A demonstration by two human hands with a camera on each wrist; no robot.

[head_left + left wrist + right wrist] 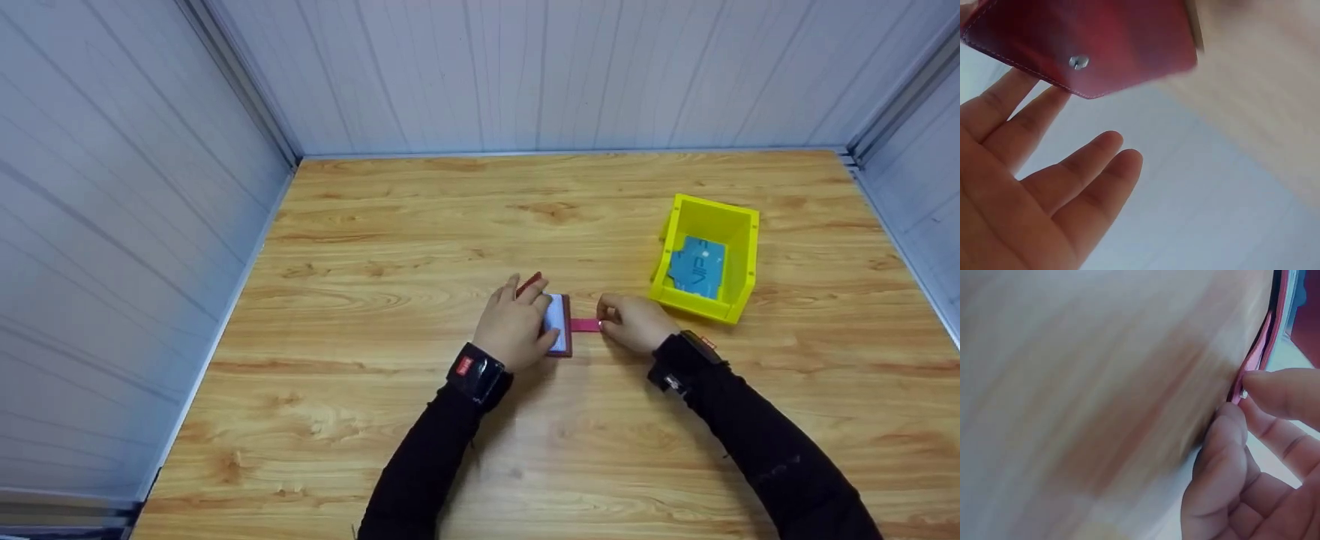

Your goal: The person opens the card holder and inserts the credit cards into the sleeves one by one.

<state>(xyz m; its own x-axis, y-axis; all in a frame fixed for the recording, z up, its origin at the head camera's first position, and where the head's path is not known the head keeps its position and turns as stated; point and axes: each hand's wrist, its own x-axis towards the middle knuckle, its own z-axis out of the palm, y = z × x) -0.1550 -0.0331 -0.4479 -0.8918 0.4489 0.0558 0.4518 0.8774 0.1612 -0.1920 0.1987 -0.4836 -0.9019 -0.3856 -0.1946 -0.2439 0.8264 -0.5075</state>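
A dark red wallet [562, 326] lies open on the wooden table [420, 225], showing a white card inside. My left hand [525, 319] rests flat on its left part with straight fingers. In the left wrist view the left hand [1055, 169] is spread, and the wallet's red flap [1106, 39] with a metal snap stud [1078, 62] sits just beyond the fingertips. My right hand [611, 319] pinches the wallet's pink strap [584, 325], which sticks out to the right. In the right wrist view thumb and forefinger [1275, 391] hold the strap end [1252, 363] at its snap.
A yellow bin [739, 225] stands right of my right hand, with a blue card [697, 268] lying inside. Grey panelled walls close the table at the left, back and right. Bare wood lies to the left and front of the wallet.
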